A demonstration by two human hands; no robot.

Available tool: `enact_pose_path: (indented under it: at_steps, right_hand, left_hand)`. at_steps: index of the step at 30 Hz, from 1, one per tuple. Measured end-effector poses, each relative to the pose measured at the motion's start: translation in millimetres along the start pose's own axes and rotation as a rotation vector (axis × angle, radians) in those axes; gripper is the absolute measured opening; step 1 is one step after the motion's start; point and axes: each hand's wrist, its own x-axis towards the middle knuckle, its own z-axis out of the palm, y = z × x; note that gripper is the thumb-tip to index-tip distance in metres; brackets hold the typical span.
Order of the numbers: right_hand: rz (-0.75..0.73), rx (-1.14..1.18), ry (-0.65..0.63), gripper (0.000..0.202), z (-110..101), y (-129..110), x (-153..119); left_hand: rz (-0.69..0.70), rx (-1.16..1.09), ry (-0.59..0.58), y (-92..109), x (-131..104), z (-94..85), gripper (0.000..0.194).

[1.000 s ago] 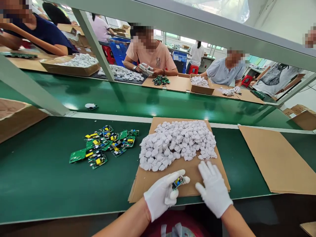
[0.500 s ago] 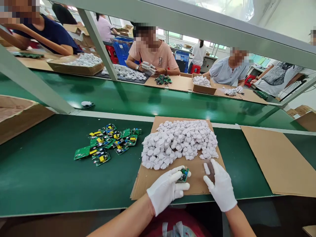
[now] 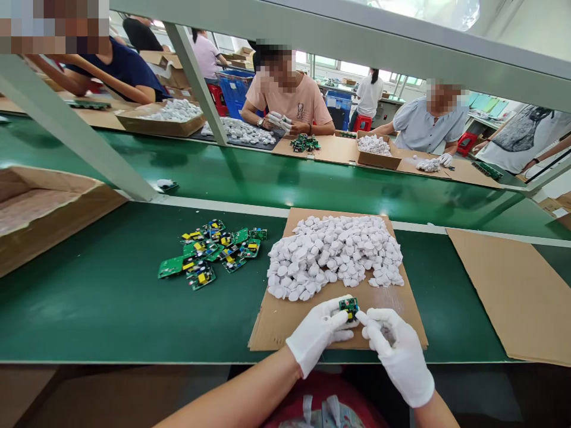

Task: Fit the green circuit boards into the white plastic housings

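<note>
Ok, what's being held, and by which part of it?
The left hand holds a small circuit board by its left side; whether the right hand holds anything can't be told.

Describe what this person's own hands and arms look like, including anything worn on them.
The left hand and right hand each wear a plain white, close-fitting fabric glove ending around the wrist. The left forearm and right forearm are bare where visible: no sleeve, watch or bracelet shows. No printed markings can be made out on either glove.
</note>
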Motion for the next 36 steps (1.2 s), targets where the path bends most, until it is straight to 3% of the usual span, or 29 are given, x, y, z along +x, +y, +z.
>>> enact_pose_path:
  at_steps: [4,10,13,16,18,20,24,28,31,36]
  right_hand:
    - [-0.105,-0.214,0.066,0.016,8,2,-1]
    - [-0.155,-0.417,0.116,0.018,15,5,1]
    - [-0.202,-0.495,0.143,0.018,18,2,5]
    - [-0.215,-0.542,0.019,0.019,14,-2,7]
    - [-0.248,-0.588,-0.022,0.034,10,-4,6]
    - [-0.314,-0.617,0.031,0.047,8,-2,7]
    - [-0.532,-0.604,0.174,0.026,13,6,10]
    - [-0.673,-0.637,0.285,0.028,23,10,12]
    - [-0.679,-0.604,0.27,0.034,25,8,10]
    - [-0.503,-0.373,0.065,0.037,22,5,12]
  left_hand:
    - [0.149,0.233,0.004,-1,-1,-0.7,0.059]
    - [0.374,0.472,0.069,-5,-3,1.2,0.042]
    - [0.355,0.465,0.062,-6,-2,2.2,0.042]
    - [0.284,0.374,0.006,-4,0,-0.3,0.041]
    - [0.208,0.279,-0.05,-2,0,-3.2,0.038]
    - [0.14,0.203,-0.068,0,-1,-5.3,0.039]
    - [0.048,0.141,-0.018,3,-3,-1.0,0.052]
    - [0.112,0.159,-0.071,6,-4,11.9,0.042]
    - [0.193,0.2,-0.077,4,-1,16.3,0.033]
    - [0.204,0.168,-0.09,-1,3,12.4,0.033]
